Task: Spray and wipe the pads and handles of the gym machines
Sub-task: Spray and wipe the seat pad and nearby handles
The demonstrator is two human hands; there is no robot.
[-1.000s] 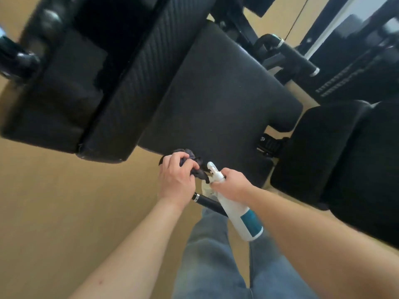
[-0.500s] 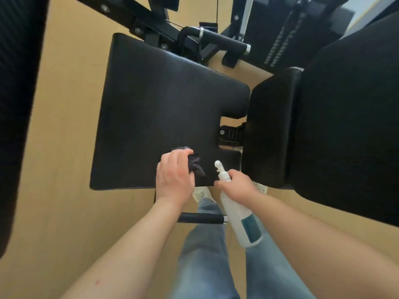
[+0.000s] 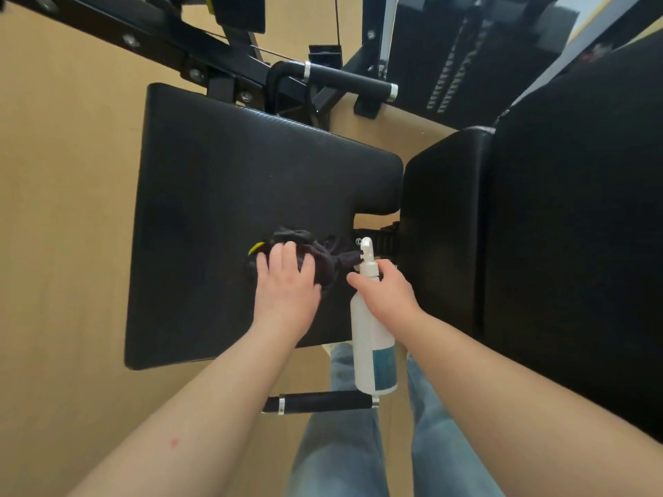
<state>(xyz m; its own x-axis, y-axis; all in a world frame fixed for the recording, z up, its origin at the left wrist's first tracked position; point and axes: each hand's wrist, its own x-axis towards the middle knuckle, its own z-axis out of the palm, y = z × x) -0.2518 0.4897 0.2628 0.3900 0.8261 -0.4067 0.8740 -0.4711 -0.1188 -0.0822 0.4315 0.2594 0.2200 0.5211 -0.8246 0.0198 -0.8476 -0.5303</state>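
Observation:
A black seat pad (image 3: 229,195) of a gym machine lies below me. My left hand (image 3: 287,285) presses a dark crumpled cloth (image 3: 319,256) flat onto the pad's near right part, fingers spread over it. My right hand (image 3: 385,292) grips the neck of a white spray bottle (image 3: 371,338) with a teal label, nozzle pointing up, just right of the cloth. A black handle (image 3: 323,401) with chrome ends sits below the pad's near edge. A second black handle (image 3: 349,80) lies beyond the pad's far edge.
A large black back pad (image 3: 574,227) and a narrower side pad (image 3: 441,224) stand to the right. The black steel frame (image 3: 150,41) and a weight stack (image 3: 452,59) lie beyond. The floor (image 3: 61,245) is tan wood. My legs in blue jeans (image 3: 337,450) are below.
My left hand went from gripping the bunched cloth at the near handle to pressing it flat on the seat pad. The view swung over the seat; my right hand kept the bottle.

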